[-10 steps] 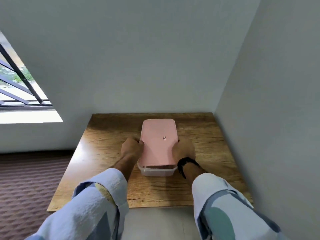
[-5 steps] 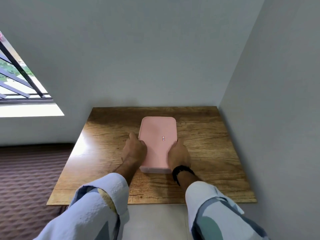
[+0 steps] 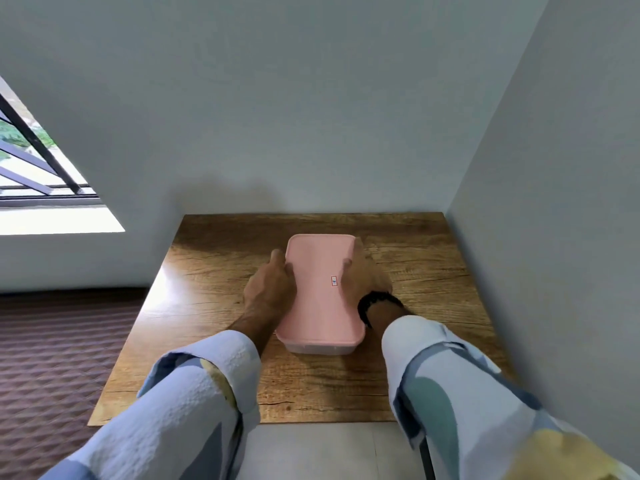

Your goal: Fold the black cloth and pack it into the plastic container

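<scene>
A clear plastic container (image 3: 320, 348) with a pink lid (image 3: 318, 296) sits in the middle of the wooden table (image 3: 415, 271), long side running away from me. My left hand (image 3: 270, 289) grips the lid's left edge and my right hand (image 3: 363, 278), with a black wristband, grips its right edge. Both thumbs rest on top of the lid. The black cloth is not visible; the lid covers the container's inside.
The table stands in a corner, with a grey wall (image 3: 311, 116) behind and another close on the right (image 3: 554, 237). A barred window (image 3: 34, 168) is at the left. Patterned brown flooring (image 3: 52, 358) lies left of the table.
My hands slid forward along the lid's sides. One second ago the lid's near end stood up off the clear box; now it sits down on it.
</scene>
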